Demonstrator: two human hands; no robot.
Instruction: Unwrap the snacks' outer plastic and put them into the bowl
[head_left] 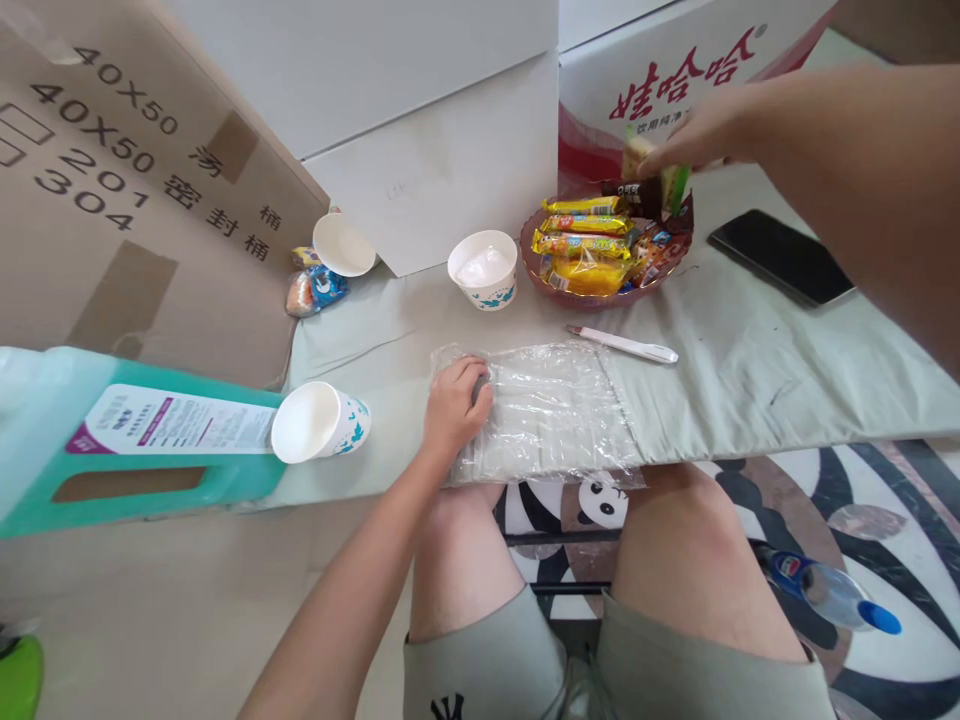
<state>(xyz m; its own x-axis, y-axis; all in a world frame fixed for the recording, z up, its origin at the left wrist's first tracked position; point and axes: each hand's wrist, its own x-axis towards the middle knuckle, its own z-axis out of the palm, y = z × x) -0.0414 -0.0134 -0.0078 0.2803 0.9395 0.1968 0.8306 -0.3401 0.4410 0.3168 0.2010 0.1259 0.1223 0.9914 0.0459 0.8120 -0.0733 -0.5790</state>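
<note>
Snack packet [637, 155], green-edged, blurred, lettering unreadable: pinched in the right hand [701, 132], at the far side of the bowl [541, 287] of wrapped snacks; fingertips partly hidden. Clear plastic bag [555, 410]: flat on the worktop [892, 385], its left part under the left hand [454, 400], half curled; cannot tell whether it grips bag or small dark object [480, 388] near the thumb. Brown carton [217, 225], cut off by the frame: "40X50" twice, "201", "304", 密封桶. White carton [589, 105]: red 娃哈哈; smaller line runs behind the right hand. Green jug [240, 485], cut off left: label print too small.
</note>
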